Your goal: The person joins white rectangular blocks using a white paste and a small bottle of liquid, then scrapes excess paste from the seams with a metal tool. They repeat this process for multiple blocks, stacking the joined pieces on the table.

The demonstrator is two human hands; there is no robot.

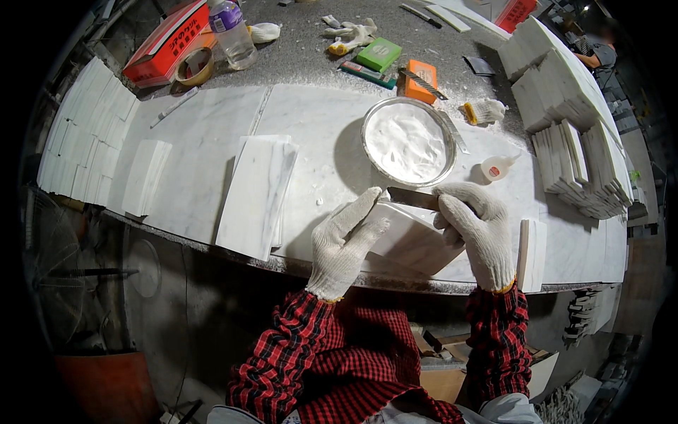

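My right hand (480, 222), in a white knit glove, is closed on a narrow dark metal blade (413, 198) that points left. A dab of white paste (385, 197) shows at the blade's far end. Beside that end is my gloved left hand (346, 244), fingers stretched out and thumb apart; whether a fingertip touches the blade, I cannot tell. Below the blade a white marble tile (413, 244) lies tilted near the table's front edge, partly covered by the right hand. Just beyond my hands stands a round tub of white paste (409, 141).
Marble tiles are stacked at the left (88, 134) and right (579, 141). Other tiles (258, 198) lie left of my hands. A small squeeze bottle (498, 168) stands right of the tub. Boxes (379, 54), loose gloves and a clear bottle (233, 35) sit farther back.
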